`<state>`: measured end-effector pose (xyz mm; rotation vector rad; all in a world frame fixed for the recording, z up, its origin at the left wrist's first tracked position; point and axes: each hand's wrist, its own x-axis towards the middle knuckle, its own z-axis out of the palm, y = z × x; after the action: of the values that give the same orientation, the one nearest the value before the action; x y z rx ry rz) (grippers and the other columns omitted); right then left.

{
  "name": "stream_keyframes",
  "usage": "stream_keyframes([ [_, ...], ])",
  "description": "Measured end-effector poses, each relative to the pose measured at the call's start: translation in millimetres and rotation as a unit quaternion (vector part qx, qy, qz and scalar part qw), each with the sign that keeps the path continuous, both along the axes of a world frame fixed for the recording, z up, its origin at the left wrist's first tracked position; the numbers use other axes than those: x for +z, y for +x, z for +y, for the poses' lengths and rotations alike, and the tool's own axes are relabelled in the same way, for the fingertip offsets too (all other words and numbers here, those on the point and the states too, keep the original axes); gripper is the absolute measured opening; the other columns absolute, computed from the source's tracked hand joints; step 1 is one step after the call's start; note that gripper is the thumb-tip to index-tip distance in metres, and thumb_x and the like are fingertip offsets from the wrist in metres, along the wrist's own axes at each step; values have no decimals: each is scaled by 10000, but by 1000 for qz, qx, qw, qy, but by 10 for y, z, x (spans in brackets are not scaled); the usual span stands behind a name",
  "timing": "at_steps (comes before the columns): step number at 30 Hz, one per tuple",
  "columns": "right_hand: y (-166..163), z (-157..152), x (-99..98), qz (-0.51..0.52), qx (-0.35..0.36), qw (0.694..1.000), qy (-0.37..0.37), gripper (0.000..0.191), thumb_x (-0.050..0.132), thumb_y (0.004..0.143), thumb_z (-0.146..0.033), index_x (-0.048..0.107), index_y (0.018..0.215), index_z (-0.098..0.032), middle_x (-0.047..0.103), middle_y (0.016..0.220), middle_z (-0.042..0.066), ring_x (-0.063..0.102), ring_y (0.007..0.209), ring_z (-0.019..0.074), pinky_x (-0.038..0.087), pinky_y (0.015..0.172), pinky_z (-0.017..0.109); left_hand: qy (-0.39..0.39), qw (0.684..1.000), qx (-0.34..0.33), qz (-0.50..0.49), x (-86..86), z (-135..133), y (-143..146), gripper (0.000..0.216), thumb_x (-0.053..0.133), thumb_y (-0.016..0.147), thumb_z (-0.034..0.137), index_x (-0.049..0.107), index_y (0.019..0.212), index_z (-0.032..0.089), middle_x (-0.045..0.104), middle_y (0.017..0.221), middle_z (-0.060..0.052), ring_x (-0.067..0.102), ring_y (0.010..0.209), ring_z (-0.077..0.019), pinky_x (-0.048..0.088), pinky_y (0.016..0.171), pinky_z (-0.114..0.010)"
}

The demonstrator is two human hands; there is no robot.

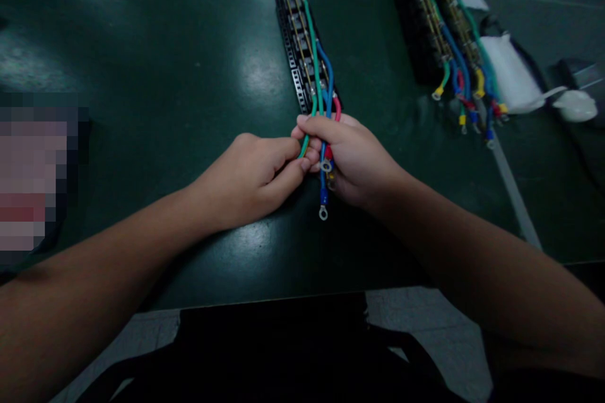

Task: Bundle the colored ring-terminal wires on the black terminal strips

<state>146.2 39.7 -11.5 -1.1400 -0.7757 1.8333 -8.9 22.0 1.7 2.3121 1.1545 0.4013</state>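
Observation:
A long black terminal block (297, 44) with brass-coloured bars lies on the dark green table, its near end toward me. Green, blue and red wires run from it into my hands. My left hand (265, 170) pinches a green wire (305, 146) between thumb and fingers. Wrapped round the wire bundle is my right hand (354, 151), its thumb lying across the top. Below the fingers hang a blue wire with a ring terminal (323, 211) and a red-sleeved ring terminal (326, 165). A yellow-sleeved end shows partly behind them.
Two similar wired terminal blocks (420, 25) lie at the back right, ring terminals toward me. Beside them are a white packet (510, 72) and a white object with a cord (574, 105). A blurred-out patch covers the left edge. The table's front edge (283, 298) runs just before my body.

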Motion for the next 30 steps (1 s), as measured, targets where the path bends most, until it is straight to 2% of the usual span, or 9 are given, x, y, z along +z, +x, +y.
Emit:
stream_keyframes([
  [11,1,1,10,-2,-2,1000,1,258,619,969,-165,564,718,-184,438,487,-62,450,422,77,423,470,186,3,1000,15,0,31,-3,1,334,455,951,331,446,631,234,413,482,35,426,496,-135,286,561,-321],
  [22,-6,-1,11,2,-2,1000,-4,286,594,984,-159,566,700,-173,436,486,-61,438,410,67,407,467,182,-1,1000,15,-5,28,-4,12,324,449,942,331,434,632,235,429,494,34,429,498,-135,283,560,-320],
  [30,-2,5,-10,-3,-3,1000,4,261,620,961,-164,571,706,-182,438,501,-51,461,440,93,421,475,207,-1,1000,12,-9,12,-1,2,311,460,940,325,434,642,239,425,487,33,433,507,-138,283,557,-321],
])
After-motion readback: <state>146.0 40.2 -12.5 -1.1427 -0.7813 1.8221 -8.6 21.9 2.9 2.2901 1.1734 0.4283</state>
